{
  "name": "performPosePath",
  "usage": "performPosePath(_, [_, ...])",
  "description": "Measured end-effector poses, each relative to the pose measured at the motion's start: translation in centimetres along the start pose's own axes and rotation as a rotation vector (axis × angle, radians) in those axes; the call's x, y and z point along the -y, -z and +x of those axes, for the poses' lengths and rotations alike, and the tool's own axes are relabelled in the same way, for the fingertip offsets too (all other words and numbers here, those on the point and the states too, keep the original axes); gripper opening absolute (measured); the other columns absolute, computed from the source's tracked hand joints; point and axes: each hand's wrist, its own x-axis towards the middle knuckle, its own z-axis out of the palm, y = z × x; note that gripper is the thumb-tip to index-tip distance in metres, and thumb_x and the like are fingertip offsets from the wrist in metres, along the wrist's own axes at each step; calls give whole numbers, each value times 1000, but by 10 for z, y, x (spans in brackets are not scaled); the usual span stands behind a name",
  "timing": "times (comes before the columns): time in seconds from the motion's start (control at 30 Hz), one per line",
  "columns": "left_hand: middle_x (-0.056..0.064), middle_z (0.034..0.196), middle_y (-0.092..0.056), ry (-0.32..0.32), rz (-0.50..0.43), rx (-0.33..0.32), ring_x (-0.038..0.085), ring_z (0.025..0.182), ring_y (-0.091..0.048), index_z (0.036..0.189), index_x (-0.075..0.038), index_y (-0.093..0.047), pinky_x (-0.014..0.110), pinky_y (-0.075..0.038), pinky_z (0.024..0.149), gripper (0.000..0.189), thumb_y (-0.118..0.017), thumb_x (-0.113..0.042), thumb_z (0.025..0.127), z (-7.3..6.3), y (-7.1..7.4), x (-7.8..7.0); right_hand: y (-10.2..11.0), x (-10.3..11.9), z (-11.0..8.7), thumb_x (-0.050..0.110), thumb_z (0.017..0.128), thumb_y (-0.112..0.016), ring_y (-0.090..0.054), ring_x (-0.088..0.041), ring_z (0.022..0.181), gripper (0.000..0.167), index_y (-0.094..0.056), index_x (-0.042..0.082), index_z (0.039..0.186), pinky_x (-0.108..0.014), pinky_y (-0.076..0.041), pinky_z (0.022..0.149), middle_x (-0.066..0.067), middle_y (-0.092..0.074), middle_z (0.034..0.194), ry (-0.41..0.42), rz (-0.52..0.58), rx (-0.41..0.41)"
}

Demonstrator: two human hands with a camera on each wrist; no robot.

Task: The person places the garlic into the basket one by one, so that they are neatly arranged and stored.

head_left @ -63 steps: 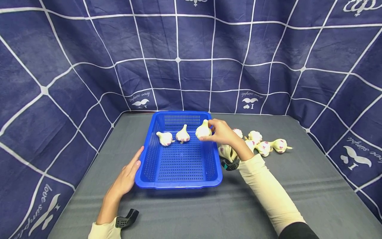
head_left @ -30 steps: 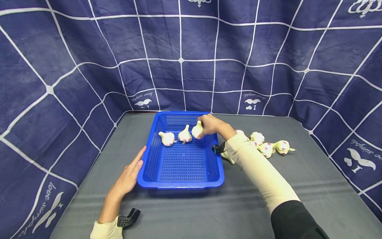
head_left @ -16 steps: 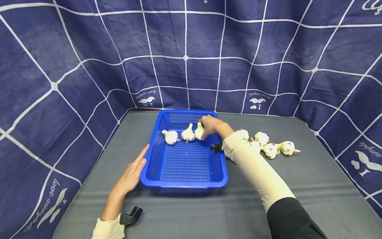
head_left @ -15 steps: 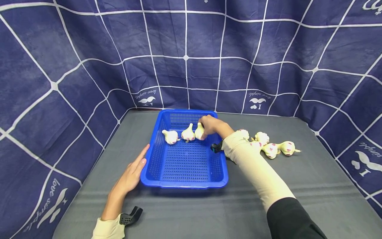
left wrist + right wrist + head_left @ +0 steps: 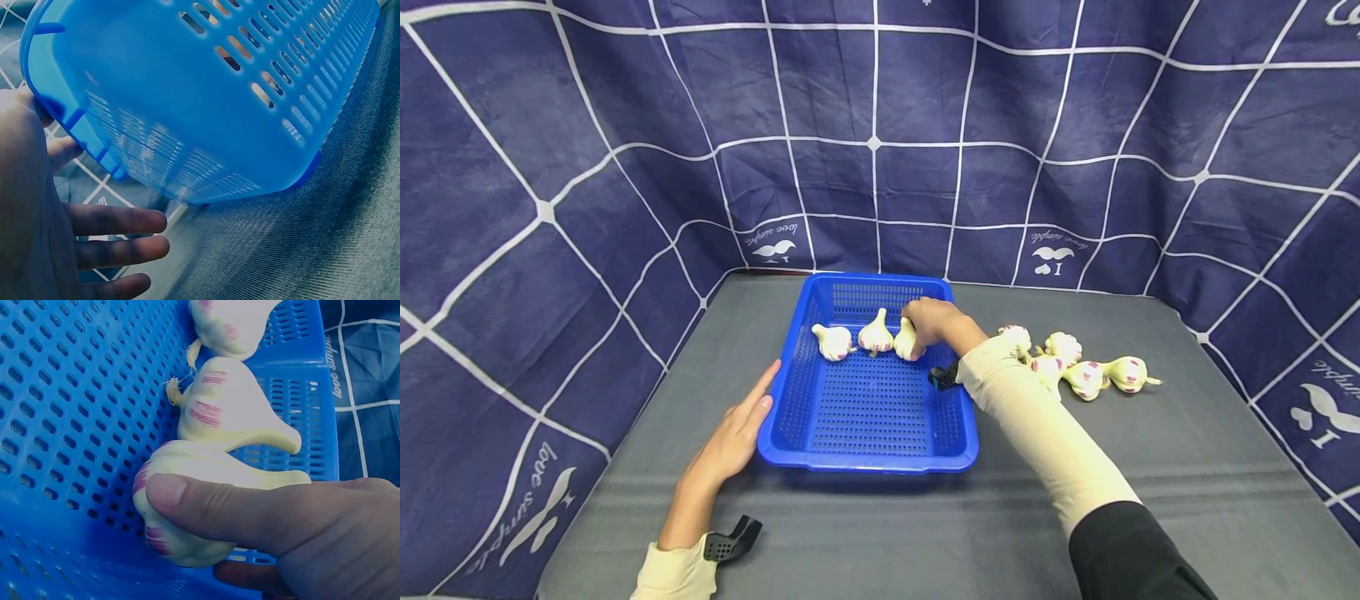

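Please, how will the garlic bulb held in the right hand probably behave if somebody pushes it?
The garlic bulb would likely roll in a curve, as its round body narrows to a long neck. Pushed left, it may soon bump the neighbouring bulb close beside it.

"What do we count first?"
"One blue basket."
"And garlic bulbs?"
"Three inside it, and we see five loose bulbs outside; we can't tell whether the right sleeve hides others."
"What else do we have?"
"One left hand, one right hand."
"Anything more?"
"We find two black wrist devices."
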Motion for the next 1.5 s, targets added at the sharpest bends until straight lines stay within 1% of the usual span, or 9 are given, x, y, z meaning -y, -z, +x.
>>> performPosePath(0.17, [11,157,-34,3,-8,5,35,138,-39,158,-19,-25,55,-29,110,50,-28,-26,109,0,-1,0,-3,1,-2,29,62,-94,-58,-19,81,44,-67,14,94,-40,-50,70,1,-61,82,2,9,-8])
performPosePath(0.4, [10,157,-34,0,-12,5,34,139,-39,158,-19,-26,26,-24,111,49,-28,-26,109,-1,0,1,-2,0,-4,31,63,-93,-59,-21,84,50,-68,12,102,-40,-50,75,0,-63,85,9,13,-11])
performPosePath(0.47, [10,157,-34,-3,-13,3,34,139,-39,158,-19,-26,29,-25,112,49,-28,-26,109,0,0,1,-2,1,-3,32,63,-93,-60,-22,89,59,-68,12,112,-42,-50,80,-1,-64,89,-2,10,-15])
performPosePath(0.57, [12,158,-33,-5,-14,4,35,139,-39,158,-17,-25,46,-28,113,50,-28,-25,109,0,0,1,-1,0,-4,35,63,-93,-61,-24,97,75,-64,12,128,-46,-48,90,-2,-66,95,-18,0,-18])
performPosePath(0.7, [15,157,-33,-12,-19,3,39,138,-39,158,-16,-25,60,-28,108,50,-28,-25,109,1,0,1,-1,-1,-4,39,64,-92,-60,-26,104,83,-59,12,135,-48,-43,95,-2,-69,99,-22,-16,-15])
performPosePath(0.9, [15,157,-33,-10,-17,5,40,138,-38,158,-16,-25,61,-28,108,50,-28,-25,109,1,-1,1,1,-1,-7,39,65,-92,-61,-25,106,80,-60,12,133,-47,-40,96,-3,-71,108,-17,6,-10])
performPosePath(1.1, [16,156,-34,-10,-23,0,41,137,-39,158,-15,-26,61,-28,108,49,-29,-23,109,0,-1,1,5,-3,-10,33,67,-92,-61,-28,109,77,-60,8,132,-46,-43,99,-9,-70,113,10,108,-21])
performPosePath(1.4, [17,155,-36,-11,-1,-7,43,134,-42,158,-17,-26,61,-31,105,49,-29,-24,109,1,-2,2,21,-12,-26,23,68,-91,-61,-37,113,75,-59,-2,131,-43,-46,99,-23,-68,116,100,263,-96])
performPosePath(1.5, [17,155,-35,-7,-9,-2,43,135,-41,158,-17,-26,62,-30,106,50,-28,-24,109,1,-3,3,25,-16,-32,25,71,-90,-62,-35,113,73,-59,-3,130,-45,-41,104,-23,-67,117,116,277,-112])
